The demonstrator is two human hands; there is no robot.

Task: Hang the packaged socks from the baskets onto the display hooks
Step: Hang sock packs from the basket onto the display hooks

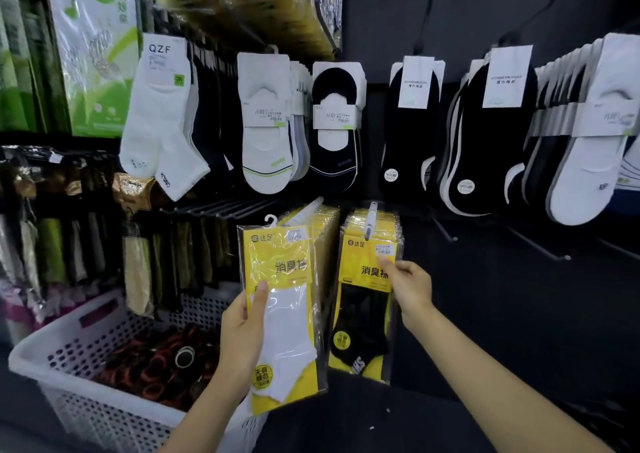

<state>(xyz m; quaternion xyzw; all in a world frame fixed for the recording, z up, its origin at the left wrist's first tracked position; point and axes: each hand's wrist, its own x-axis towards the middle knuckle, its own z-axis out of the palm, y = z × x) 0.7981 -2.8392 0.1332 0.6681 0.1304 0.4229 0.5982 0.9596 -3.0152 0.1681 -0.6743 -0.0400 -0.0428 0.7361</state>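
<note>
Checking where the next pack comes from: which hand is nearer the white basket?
Left. The left hand, holding the white-sock pack, is just above the right end of the white basket; the right hand is further right, pinching the hanging black-sock pack.

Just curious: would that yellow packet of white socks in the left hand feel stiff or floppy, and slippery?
Probably light: the left hand holds the white-sock packet upright by one edge. Likely fairly stiff, as it stands flat without drooping. Its glossy wrap looks slippery, I'd guess.
</note>
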